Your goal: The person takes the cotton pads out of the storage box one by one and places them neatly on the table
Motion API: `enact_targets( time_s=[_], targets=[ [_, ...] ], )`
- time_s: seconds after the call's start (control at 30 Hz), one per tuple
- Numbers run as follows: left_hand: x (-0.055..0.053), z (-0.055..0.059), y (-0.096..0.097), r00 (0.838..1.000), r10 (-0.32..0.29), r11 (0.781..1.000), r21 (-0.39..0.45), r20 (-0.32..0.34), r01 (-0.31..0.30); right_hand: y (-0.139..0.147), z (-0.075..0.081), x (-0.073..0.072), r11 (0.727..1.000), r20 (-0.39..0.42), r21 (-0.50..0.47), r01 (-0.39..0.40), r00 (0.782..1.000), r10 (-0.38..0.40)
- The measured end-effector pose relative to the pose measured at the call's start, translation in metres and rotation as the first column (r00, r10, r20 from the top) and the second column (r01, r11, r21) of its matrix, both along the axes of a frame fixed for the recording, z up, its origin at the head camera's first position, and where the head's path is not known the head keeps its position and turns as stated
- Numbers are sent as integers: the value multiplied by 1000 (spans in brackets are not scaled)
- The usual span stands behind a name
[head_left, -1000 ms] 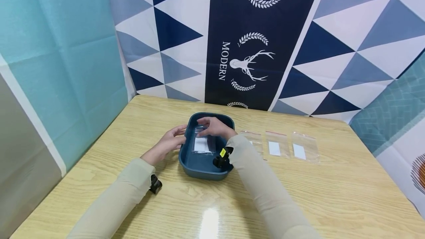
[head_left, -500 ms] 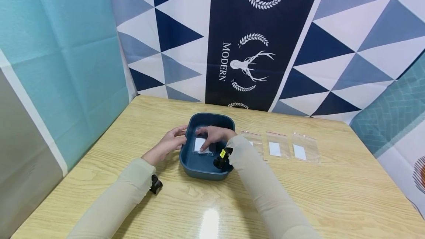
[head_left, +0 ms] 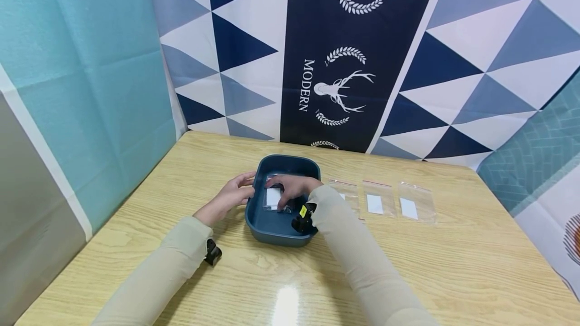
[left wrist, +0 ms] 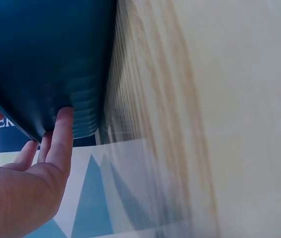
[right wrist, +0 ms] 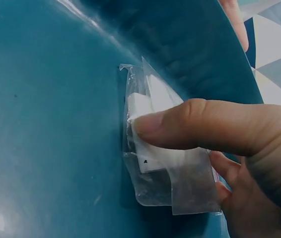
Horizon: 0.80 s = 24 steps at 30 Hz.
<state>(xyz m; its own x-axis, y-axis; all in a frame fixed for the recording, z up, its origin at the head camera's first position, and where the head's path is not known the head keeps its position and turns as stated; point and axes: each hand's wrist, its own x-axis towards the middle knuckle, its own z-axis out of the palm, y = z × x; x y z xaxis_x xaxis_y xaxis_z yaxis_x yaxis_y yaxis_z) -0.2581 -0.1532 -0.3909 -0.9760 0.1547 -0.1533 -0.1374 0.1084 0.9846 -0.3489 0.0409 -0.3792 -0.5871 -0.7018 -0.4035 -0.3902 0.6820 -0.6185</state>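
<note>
A dark blue rectangular plastic bin (head_left: 281, 239) stands on the table. Inside it lie small clear zip-lock bags (head_left: 273, 198) with white cards in them. My right hand (head_left: 293, 186) reaches into the bin; in the right wrist view its thumb presses on top of the overlapping bags (right wrist: 153, 191) while the other fingers curl at their far edge, pinching them. My left hand (head_left: 232, 195) rests along the bin's left side. In the left wrist view its extended fingers (left wrist: 61, 141) touch the outer wall of the bin (left wrist: 46, 59).
To the right of the bin, several zip-lock bags lie flat in a row on the wooden table (head_left: 453, 265), among them a middle bag (head_left: 380, 197) and an end bag (head_left: 417, 201), each with a white card. A patterned cloth (head_left: 244, 54) hangs behind the table.
My right hand has lowered into the bin; its spread fingers and thumb have come down onto the bags and drawn closer around them. My left hand stays at the bin's side.
</note>
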Motion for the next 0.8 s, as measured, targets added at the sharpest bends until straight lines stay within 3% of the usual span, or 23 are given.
enact_targets(
  time_s=[0.37,0.8],
  targets=[
    [2,1,-1,1000,-7,1000,5,-6,7,-1,6,-1,999,-61,-30,15,998,-17],
    [1,1,0,1000,-2,1000,5,-10,2,2,10,-2,965,-54,-165,202,976,-213]
  ],
)
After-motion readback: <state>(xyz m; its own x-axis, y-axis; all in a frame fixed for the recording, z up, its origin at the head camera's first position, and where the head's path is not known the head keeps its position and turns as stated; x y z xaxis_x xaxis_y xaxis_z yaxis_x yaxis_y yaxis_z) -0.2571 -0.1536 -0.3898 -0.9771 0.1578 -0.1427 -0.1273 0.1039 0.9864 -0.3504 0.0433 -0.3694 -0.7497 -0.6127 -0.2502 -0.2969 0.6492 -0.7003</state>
